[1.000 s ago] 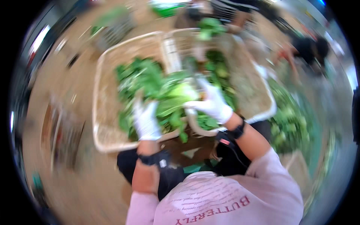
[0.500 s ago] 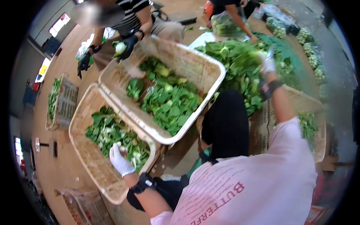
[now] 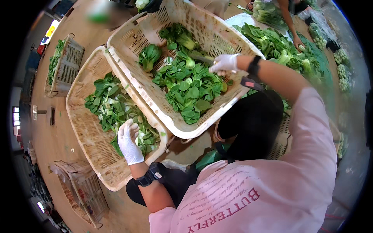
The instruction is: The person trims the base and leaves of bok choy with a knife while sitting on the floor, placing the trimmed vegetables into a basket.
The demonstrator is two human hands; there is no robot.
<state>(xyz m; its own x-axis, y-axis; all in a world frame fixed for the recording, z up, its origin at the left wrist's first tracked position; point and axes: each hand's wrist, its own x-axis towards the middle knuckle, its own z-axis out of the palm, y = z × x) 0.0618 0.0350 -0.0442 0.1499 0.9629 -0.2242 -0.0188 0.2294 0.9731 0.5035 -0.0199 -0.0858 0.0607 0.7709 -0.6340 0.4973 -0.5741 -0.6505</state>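
Note:
My right hand (image 3: 225, 64), in a white glove, grips a knife (image 3: 206, 58) above the far, larger crate (image 3: 145, 99); its blade points left over the greens. Beneath it lie loose heads of bok choy (image 3: 149, 57) and many green leaves (image 3: 190, 91). White-gloved too, my left hand (image 3: 129, 141) is over the near right end of the left crate (image 3: 87, 136), its fingers curled in with nothing visible in them. Cut leaves and pale stalk pieces (image 3: 108, 97) fill part of that crate, right beside the hand.
A large heap of bok choy (image 3: 272, 46) lies right of the far crate. A person's black-gloved hand (image 3: 151, 6) holds a bok choy at the top; another person's bare hand (image 3: 298, 42) reaches into the heap. More crates (image 3: 68, 64) stand on the floor at left.
My right hand has swung left with the knife, from the heap to over the far crate. My left hand stays over the left crate, fingers still curled. The view has shifted.

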